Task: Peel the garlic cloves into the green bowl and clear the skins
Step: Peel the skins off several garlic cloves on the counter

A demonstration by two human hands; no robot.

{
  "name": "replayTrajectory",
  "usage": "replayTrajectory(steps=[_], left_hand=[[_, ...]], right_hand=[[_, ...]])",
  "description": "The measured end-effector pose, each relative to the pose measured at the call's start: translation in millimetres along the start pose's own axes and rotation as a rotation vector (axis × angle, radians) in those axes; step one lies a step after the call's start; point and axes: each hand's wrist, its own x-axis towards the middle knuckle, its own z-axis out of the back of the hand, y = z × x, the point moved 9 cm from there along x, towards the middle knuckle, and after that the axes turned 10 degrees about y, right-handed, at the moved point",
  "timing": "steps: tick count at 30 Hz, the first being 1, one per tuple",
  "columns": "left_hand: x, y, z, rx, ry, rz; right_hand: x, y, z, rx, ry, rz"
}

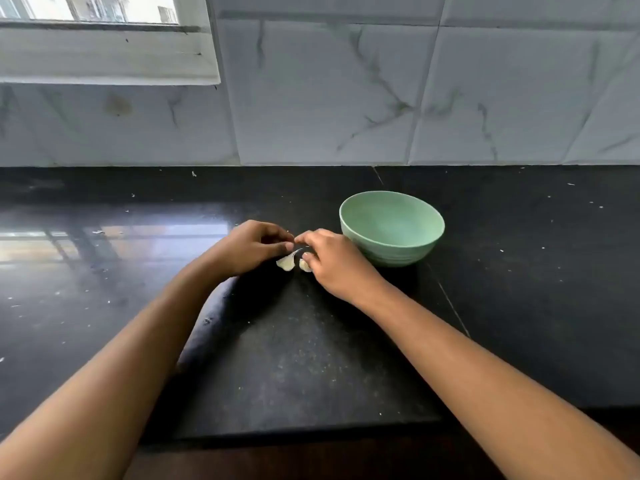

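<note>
Centrally, left hand [252, 245] and right hand [332, 261] both pinching garlic skin [295, 252], garlic cloves [286, 263] at six o'clock, green bowl [391, 251] at two o'clock

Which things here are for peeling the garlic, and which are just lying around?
For the job: garlic cloves, green bowl, left hand, right hand.
Just lying about: pale specks on the black counter, window, tiled wall.

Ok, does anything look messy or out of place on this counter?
Only small things: pale flecks are scattered over the black countertop, and a brownish smudge marks the wall tile under the window. The green bowl stands upright and empty.
</note>
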Motion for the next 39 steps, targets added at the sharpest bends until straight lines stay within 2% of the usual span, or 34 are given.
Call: replayTrajectory(steps=[5,12,18,21,24,32,36,39], left_hand=[[-6,0,-2,0.018,0.076,-0.008],[-6,2,-3,0.017,0.050,0.026],[-6,14,-6,-0.311,0.020,0.081],[-5,14,-9,-0.448,-0.008,0.082],[-5,12,-9,-0.541,-0.033,0.076],[-8,-3,-10,-0.626,0.025,-0.039],[-8,-6,-12,-0.614,0.039,-0.053],[-9,-7,-13,-0.617,0.052,-0.055]], right_hand=[[8,-4,-8,0.003,0.051,0.011],[1,-11,-6,0.019,0.048,0.039],[2,-10,0,0.081,-0.020,0.080],[0,-8,8,0.222,-0.120,0.112],[2,-13,9,0.385,-0.141,0.097],[5,-25,0,0.950,-0.005,-0.006],[4,-27,-6,1.081,0.097,-0.034],[3,-28,-7,1.109,0.105,-0.055]])
